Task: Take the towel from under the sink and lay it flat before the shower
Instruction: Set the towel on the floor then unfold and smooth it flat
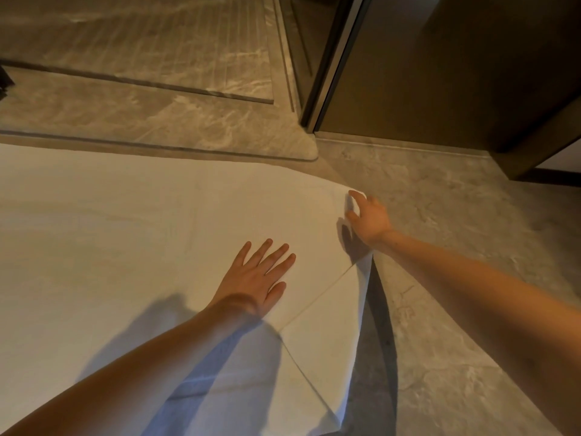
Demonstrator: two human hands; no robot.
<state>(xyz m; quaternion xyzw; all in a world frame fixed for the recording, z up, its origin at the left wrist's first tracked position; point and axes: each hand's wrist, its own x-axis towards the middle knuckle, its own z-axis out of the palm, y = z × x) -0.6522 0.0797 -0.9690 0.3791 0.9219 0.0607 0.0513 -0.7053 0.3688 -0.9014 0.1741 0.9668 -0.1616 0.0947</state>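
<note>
A large white towel (125, 234) lies spread over the marble floor, covering the left and middle of the view. Its far edge runs along the raised stone step of the shower (163, 127). My left hand (256, 278) rests flat on the towel with its fingers spread, near the right side. My right hand (367, 217) pinches the towel's far right corner, which is lifted a little off the floor. The towel's right edge is folded over and casts a dark shadow on the floor.
Grey marble floor (456, 240) extends to the right of the towel. A dark metal door frame (327, 73) and a brown wooden panel (456, 73) stand at the upper right. The shower floor (141, 36) lies beyond the step.
</note>
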